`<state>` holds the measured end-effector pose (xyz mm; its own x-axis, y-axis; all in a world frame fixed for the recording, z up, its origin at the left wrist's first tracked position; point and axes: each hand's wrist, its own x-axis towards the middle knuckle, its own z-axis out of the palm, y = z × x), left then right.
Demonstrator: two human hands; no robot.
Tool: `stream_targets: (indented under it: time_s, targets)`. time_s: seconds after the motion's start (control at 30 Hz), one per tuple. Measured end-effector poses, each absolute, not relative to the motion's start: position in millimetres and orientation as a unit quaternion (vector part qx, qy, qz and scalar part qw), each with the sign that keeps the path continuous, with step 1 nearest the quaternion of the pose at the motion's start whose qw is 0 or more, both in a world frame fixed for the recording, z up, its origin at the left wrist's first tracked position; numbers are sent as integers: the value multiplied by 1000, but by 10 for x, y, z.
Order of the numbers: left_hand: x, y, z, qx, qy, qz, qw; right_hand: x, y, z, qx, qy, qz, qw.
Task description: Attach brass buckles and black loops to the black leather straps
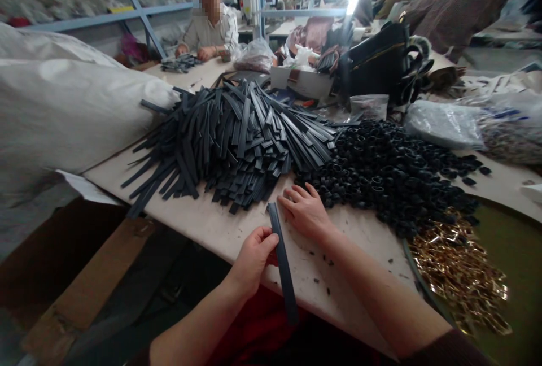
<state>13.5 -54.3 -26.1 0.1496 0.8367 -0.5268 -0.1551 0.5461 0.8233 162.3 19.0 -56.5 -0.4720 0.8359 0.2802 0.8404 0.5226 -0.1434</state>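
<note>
At a pale desk point(237, 233), hemmed in at left by a bulging white sack point(76, 117) and blocked ahead by a heap of dark strips point(237, 140). To the right, a mound of black loops point(372, 168), then a green tray point(514, 236) of gold buckles point(466, 270). Right hand point(307, 213) released, palm down beside the loops; left hand point(254, 258) pinching a single strip point(284, 267) over the desk's near edge. Near the right forearm, dark scraps point(328, 291).

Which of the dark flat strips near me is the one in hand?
The single dark strip pinched under the thumb of the left hand; it is apart from the large heap, where the others lie bunched together.
</note>
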Motion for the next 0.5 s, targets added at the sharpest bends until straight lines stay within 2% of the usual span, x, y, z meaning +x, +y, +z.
stream_targets:
  time_s: [0.3,0.5]
  targets:
    - [205,-707,-234,312,523,304,732,2520,-419,-675,-541,-829,-61,131]
    - [229,-842,-197,320,507,292,745,2675,-686,-560,-558,-817,-111,92]
